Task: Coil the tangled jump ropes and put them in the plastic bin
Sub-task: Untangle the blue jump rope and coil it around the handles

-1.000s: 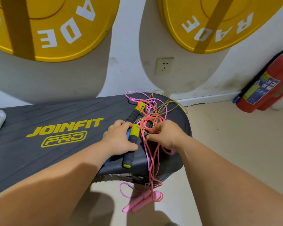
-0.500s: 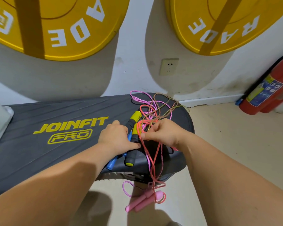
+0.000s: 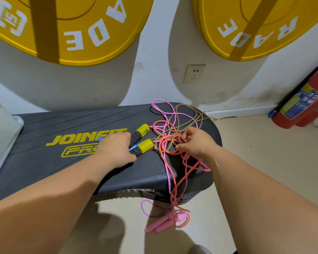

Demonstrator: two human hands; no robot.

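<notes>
The jump ropes (image 3: pixel 173 138) are lying in a loose tangle of coral, pink and olive strands on the right end of the black tabletop (image 3: pixel 62 125), directly between your two hands. Several strands are trailing over the near edge, and a pair of pink handles (image 3: pixel 159 224) is dangling at their end, just above the floor (image 3: pixel 264 162).

Your right hand (image 3: pixel 195 142) is sitting on the right side of the tangle, with its fingers curled in and its thumb pinching coral strands near the middle of the knot.

Your left hand (image 3: pixel 116 149) is lying just to the left of the tangle, wrapping its fingers over the black-and-yellow handles (image 3: pixel 145 144), whose yellow caps are pointing toward the ropes. A blue handle (image 3: pixel 133 147) is peeking out beside them under the same hand.

The plastic bin (image 3: pixel 2 129) is showing blurred at the far left edge, well apart from the ropes.

Behind the tabletop, two yellow weight plates (image 3: pixel 72 33) are leaning against the wall, with a wall socket (image 3: pixel 194 73) between them. A red fire extinguisher (image 3: pixel 301 109) is lying at the foot of the wall on the right.
</notes>
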